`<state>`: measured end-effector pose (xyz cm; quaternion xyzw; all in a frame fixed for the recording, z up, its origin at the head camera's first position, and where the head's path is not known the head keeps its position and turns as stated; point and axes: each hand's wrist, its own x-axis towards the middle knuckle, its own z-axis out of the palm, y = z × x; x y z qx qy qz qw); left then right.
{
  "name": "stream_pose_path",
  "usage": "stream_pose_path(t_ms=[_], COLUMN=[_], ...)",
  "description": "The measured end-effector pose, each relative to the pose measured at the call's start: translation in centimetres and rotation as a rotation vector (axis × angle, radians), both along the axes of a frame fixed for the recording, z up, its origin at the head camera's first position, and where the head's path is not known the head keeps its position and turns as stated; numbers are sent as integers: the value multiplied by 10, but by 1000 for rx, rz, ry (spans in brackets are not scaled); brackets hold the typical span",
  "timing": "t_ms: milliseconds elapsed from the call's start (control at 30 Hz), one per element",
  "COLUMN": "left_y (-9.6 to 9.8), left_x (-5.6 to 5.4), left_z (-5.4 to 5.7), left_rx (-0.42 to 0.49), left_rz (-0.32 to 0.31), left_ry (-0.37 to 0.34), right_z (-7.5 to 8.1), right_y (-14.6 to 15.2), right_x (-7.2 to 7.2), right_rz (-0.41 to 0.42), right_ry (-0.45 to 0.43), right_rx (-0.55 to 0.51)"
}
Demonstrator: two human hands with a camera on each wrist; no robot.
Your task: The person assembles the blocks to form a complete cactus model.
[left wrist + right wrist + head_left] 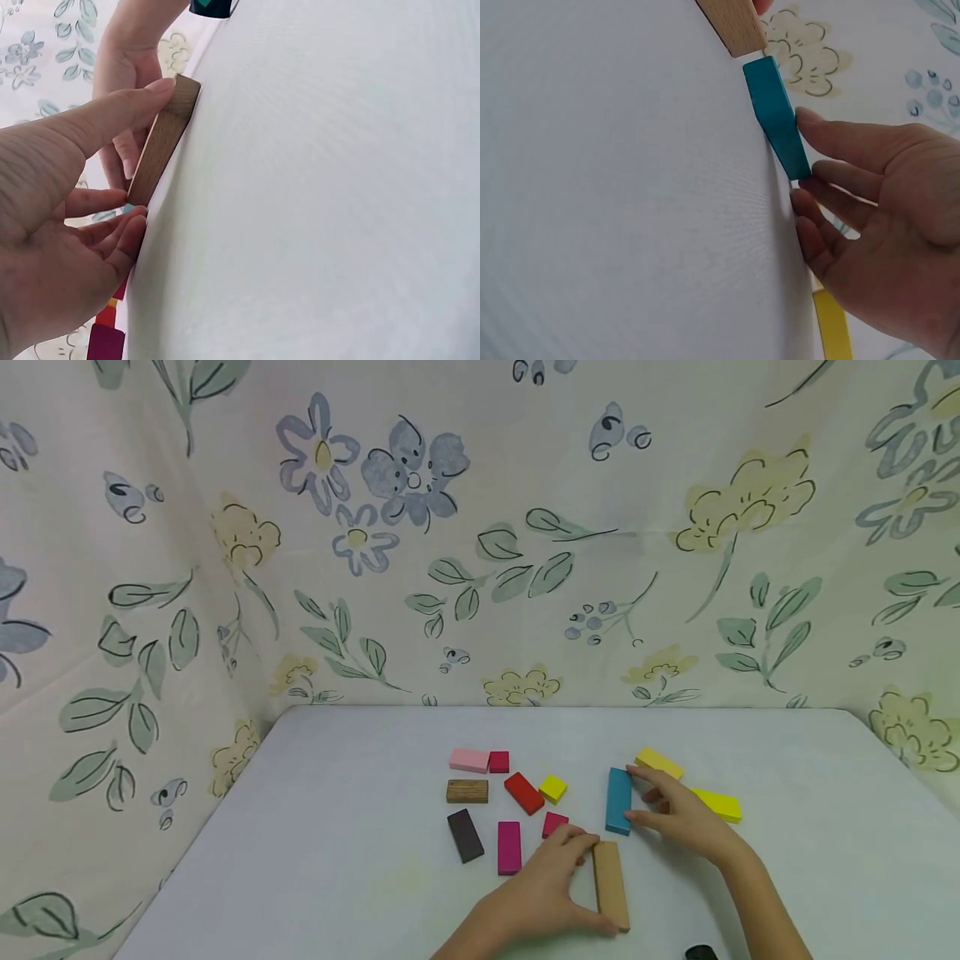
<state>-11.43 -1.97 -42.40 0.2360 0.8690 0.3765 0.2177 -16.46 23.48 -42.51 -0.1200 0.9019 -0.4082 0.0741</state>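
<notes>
My left hand (546, 887) spans a long tan wooden block (611, 885), thumb at its near end and fingertips at its far end. The left wrist view shows the thumb pressed on one end of this wooden block (159, 146). Just beyond it lies a blue block (618, 802). My right hand (686, 814) holds that block from its right side, index finger near the far end and thumb lower down. From the right wrist, the thumb and a finger touch the blue block (775, 112), whose end lies close to the wooden one.
Left of the hands lie a magenta block (509, 848), a dark brown block (466, 836), a brown block (467, 791), a pink block (469, 760), a red block (524, 793) and small cubes. Yellow blocks (720, 806) sit by the right hand. A black object (701, 952) shows at the front edge.
</notes>
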Motion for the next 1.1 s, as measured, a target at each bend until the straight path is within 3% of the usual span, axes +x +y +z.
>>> stream_pose_path(t_ms=[200, 467, 867, 1100], left_y=[-7, -13, -9, -12], left_x=[-1, 1, 7, 14], left_z=[2, 4, 6, 7], left_rx=[27, -44, -123, -161], left_rz=[-50, -121, -96, -144], left_ry=[-29, 7, 4, 75], right_z=[0, 0, 4, 4], right_y=[-2, -9, -17, -18], right_x=[0, 2, 5, 9], right_rz=[8, 27, 0, 11], right_ry=[-16, 6, -41, -54], right_rx=[-19, -20, -7, -29])
